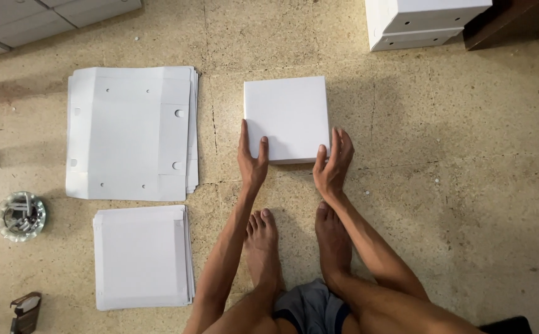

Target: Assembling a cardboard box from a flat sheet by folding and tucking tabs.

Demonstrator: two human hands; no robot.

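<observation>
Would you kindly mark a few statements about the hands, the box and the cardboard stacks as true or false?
1. Both hands touch the white box. True: the left hand is at its near left corner, the right hand at its near right corner.
2. The box stands on a table. False: it lies on the floor.
3. Two stacks of flat cardboard lie left of the box. True: a large stack and a small stack.
4. The glass ashtray lies right of the box. False: it is far left.
5. The right hand holds a flat sheet. False: it only touches the box.
</observation>
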